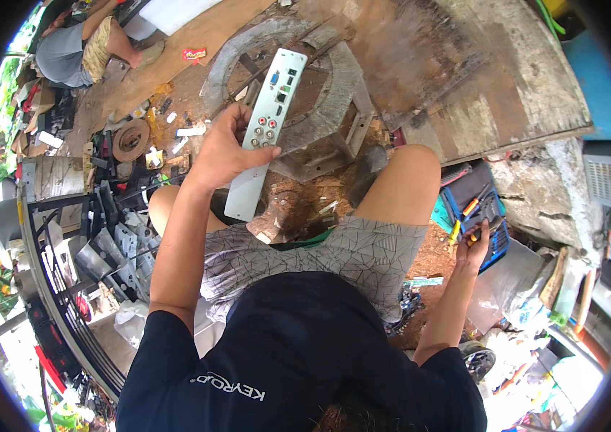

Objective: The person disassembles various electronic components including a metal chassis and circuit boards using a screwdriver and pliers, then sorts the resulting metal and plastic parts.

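My left hand point(223, 147) grips a long, narrow, silver-grey electronics panel point(282, 90), thumb across its front. Sockets line the panel: a blue video port, small black ports and round red and white jacks. It is tilted over my knees, its lower end near my lap. Out to the right, my right hand point(471, 253) is at an open blue tool bag point(498, 253), fingers closed around something small and dark that I cannot make out. Beside those fingers lie a screwdriver with an orange handle point(471, 207) and a yellow-handled tool point(455, 232).
A heavy octagonal metal frame point(349, 86) stands in front of my knees. Wooden boards point(522, 86) lie at far right, by a rough concrete block point(543, 191). Scrap metal brackets point(114, 248) and a rack point(68, 295) crowd the left. Another person point(71, 54) sits at far left.
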Demonstrator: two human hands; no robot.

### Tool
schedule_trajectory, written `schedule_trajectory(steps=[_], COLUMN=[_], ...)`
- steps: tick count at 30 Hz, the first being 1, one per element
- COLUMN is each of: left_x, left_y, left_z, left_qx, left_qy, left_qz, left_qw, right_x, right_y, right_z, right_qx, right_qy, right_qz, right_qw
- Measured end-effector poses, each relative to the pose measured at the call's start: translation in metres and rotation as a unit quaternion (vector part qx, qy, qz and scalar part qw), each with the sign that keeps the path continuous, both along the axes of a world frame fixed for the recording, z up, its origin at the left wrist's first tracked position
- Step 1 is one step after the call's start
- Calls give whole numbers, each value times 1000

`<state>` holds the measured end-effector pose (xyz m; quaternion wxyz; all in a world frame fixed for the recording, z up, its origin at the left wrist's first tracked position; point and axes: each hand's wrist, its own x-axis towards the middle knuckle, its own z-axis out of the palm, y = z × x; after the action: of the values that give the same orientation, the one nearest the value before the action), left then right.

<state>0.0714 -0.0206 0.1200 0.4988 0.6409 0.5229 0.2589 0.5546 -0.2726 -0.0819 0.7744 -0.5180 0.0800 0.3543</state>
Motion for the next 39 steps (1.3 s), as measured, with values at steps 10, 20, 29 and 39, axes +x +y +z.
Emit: schedule_trajectory(steps=[10,20,29,39], left_x=[-31,-50,-56,-49], left_y=[-13,-24,-29,-12], left_z=[-3,12,-20,54], left_qx=[80,236,221,286], left_qy=[15,225,172,222], left_qz=[-33,-8,-54,-108], left_qw=[996,945,958,926], right_x=[-103,-218,-225,-209], right_y=[68,173,191,181], right_z=[181,232,229,238], right_qx=[-62,-53,-22,-80], right_qy=[-425,-833,-855,-721], right_qz=[379,314,300,334], right_qw=[820,452,423,601])
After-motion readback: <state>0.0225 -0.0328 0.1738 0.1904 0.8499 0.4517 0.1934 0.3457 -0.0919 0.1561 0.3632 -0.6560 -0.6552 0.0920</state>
